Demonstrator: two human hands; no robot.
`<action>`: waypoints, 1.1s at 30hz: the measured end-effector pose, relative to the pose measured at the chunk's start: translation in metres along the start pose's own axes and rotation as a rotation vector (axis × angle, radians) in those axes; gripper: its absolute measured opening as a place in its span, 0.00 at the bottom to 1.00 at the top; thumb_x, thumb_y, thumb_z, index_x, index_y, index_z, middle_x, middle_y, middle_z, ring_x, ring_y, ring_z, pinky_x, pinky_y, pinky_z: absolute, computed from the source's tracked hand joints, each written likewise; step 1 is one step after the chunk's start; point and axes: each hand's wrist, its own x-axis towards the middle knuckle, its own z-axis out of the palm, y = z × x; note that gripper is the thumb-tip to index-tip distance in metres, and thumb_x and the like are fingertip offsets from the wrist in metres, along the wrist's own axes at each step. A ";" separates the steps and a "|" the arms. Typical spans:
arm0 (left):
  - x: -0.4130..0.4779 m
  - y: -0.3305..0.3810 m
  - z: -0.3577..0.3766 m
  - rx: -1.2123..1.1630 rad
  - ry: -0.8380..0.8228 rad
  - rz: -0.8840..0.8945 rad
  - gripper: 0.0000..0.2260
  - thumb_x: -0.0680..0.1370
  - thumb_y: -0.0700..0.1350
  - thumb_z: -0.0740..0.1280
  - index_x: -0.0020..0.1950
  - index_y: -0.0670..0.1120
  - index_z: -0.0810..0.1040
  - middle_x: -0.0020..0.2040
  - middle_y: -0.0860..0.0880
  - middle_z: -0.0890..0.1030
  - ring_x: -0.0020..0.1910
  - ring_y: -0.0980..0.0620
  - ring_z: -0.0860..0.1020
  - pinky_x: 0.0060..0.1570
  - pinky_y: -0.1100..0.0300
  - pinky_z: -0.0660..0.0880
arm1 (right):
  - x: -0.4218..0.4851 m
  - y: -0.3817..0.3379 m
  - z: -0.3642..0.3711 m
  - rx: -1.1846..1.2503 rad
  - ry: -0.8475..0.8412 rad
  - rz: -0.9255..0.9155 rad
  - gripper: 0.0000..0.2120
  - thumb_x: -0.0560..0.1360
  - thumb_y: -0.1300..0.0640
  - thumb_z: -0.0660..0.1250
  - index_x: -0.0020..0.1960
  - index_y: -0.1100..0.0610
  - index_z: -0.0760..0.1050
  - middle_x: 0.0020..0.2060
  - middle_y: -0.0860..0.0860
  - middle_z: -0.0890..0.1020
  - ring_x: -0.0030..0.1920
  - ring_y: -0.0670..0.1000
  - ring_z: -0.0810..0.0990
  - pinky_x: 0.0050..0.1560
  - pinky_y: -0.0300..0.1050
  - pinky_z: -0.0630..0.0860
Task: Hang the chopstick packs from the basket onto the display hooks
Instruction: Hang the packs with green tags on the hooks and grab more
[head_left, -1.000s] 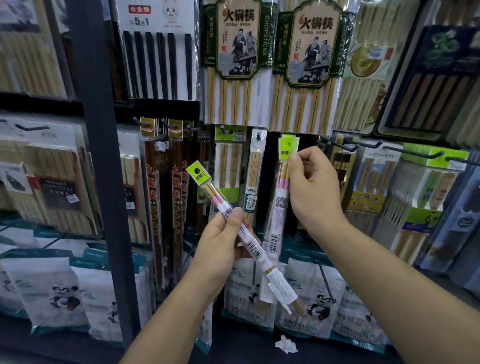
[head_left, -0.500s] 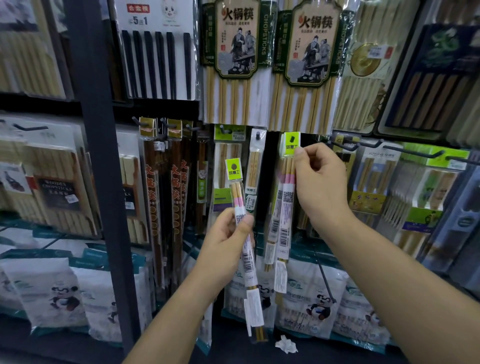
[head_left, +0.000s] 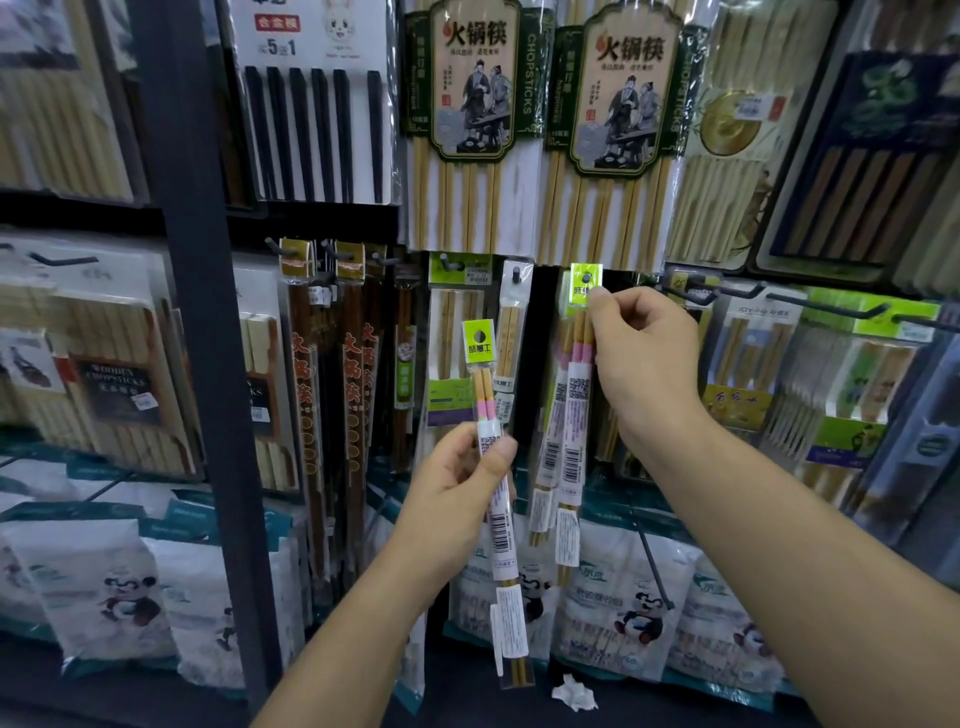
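Right hand (head_left: 644, 358) pinches hung pack's (head_left: 577, 410) header; left (head_left: 452, 499) grips spare pack (head_left: 480, 345).

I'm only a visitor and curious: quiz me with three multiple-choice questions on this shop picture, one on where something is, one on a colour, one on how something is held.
1. Where is the right hand?
A) at the green tag of a hanging pack
B) on a panda bag
C) on the black chopsticks

2. What colour band marks the chopsticks in the left pack, gripped by the left hand?
A) blue
B) pink
C) black

3. How is the left pack held?
A) lying flat
B) tag down
C) upright, tag up

Answers:
1 A: the hand pinches that tag.
2 B: a pink band shows below its tag.
3 C: its tag points up, above the hand.
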 end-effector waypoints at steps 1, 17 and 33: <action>0.000 0.001 0.000 -0.002 0.001 0.001 0.09 0.77 0.59 0.67 0.53 0.59 0.83 0.48 0.53 0.82 0.48 0.59 0.79 0.53 0.67 0.77 | 0.001 0.001 0.001 -0.009 0.003 -0.002 0.16 0.79 0.53 0.68 0.33 0.53 0.76 0.26 0.42 0.73 0.29 0.42 0.71 0.32 0.32 0.71; 0.005 0.018 0.012 0.020 -0.031 -0.003 0.06 0.82 0.47 0.68 0.56 0.54 0.83 0.47 0.59 0.85 0.48 0.63 0.81 0.49 0.70 0.77 | -0.027 -0.007 -0.020 -0.073 -0.193 0.046 0.08 0.79 0.51 0.69 0.43 0.51 0.80 0.36 0.45 0.82 0.35 0.39 0.77 0.42 0.42 0.77; 0.042 0.042 0.038 0.167 0.019 -0.002 0.03 0.83 0.51 0.67 0.56 0.57 0.78 0.42 0.50 0.79 0.38 0.58 0.76 0.37 0.65 0.74 | 0.007 -0.015 -0.010 -0.033 -0.093 0.101 0.13 0.80 0.54 0.67 0.37 0.56 0.77 0.26 0.43 0.75 0.27 0.41 0.72 0.29 0.33 0.69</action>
